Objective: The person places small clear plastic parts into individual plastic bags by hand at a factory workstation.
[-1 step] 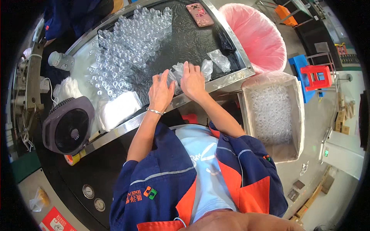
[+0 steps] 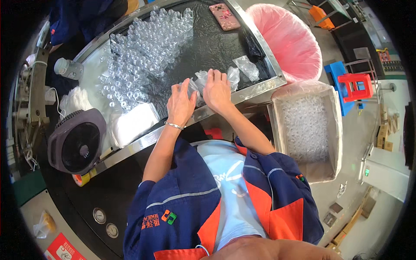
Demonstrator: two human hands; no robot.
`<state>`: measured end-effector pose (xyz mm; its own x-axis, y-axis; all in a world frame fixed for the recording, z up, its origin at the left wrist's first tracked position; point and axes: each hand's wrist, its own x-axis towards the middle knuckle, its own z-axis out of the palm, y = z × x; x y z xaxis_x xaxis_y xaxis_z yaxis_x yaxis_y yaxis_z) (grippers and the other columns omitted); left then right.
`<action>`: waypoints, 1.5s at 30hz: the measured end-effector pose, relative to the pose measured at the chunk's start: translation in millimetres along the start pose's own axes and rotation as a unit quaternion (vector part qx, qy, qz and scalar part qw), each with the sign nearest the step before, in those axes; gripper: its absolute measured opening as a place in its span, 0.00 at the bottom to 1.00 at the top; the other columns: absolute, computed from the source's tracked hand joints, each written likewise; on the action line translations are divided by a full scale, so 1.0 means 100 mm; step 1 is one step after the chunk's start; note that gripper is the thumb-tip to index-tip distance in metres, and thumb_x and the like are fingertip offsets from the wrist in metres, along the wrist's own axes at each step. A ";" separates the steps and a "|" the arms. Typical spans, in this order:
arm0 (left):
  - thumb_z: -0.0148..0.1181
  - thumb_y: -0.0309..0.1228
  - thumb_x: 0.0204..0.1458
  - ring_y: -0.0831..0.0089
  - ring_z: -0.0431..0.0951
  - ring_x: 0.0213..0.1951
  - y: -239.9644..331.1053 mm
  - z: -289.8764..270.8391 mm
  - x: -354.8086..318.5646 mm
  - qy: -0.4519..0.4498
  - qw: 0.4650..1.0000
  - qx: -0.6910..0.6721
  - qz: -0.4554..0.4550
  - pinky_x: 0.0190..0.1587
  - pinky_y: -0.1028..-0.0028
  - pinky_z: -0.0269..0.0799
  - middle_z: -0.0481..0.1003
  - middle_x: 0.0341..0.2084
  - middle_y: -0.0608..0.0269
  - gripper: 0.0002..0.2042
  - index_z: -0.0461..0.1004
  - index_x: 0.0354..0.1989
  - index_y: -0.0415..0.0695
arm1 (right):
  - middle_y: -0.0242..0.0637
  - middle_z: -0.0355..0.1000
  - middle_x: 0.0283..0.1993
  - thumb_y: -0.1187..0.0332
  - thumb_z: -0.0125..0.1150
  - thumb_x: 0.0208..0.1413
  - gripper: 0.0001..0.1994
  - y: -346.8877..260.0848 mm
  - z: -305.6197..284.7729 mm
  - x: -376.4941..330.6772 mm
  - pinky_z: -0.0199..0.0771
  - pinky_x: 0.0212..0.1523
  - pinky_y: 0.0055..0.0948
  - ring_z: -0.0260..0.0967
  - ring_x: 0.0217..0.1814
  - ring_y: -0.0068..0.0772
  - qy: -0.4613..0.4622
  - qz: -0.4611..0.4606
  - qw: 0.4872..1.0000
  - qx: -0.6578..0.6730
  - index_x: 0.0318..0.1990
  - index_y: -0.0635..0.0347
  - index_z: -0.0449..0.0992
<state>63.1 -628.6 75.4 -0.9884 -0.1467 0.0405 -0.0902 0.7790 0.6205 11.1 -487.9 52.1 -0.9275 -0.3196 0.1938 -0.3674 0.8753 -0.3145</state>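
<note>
Both hands work at the near edge of a metal-rimmed table lined with black film. My left hand has its fingers closed around the edge of a crumpled clear plastic bag. Just to its right, my right hand bends its fingers over the same crumpled plastic; the undersides of the fingers are hidden. Another clear bag bulges beside my right hand, and a further filled-looking clear bag lies right of that. Far left of the hands spreads a big heap of small clear round plastic pieces.
A stack of clear flat bags and a dark fan stand at the left. A lidded jar is behind them. A pink phone lies at the back. To the right are a pink-lined bin and a lined box of clear pieces.
</note>
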 end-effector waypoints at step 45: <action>0.63 0.26 0.48 0.49 0.61 0.58 -0.19 0.32 0.11 0.053 0.997 -0.051 0.020 0.60 0.58 0.58 0.65 0.51 0.44 0.20 0.65 0.49 0.39 | 0.58 0.68 0.43 0.63 0.51 0.55 0.25 0.03 -0.08 -0.05 0.69 0.41 0.41 0.66 0.44 0.51 0.017 -0.090 0.996 0.011 0.59 0.66 0.66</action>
<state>49.9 -625.2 39.2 -0.9721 -0.1843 0.1451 -0.0330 0.7197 0.6935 14.8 -480.6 57.1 -0.8438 -0.4578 0.2801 -0.5292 0.7964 -0.2926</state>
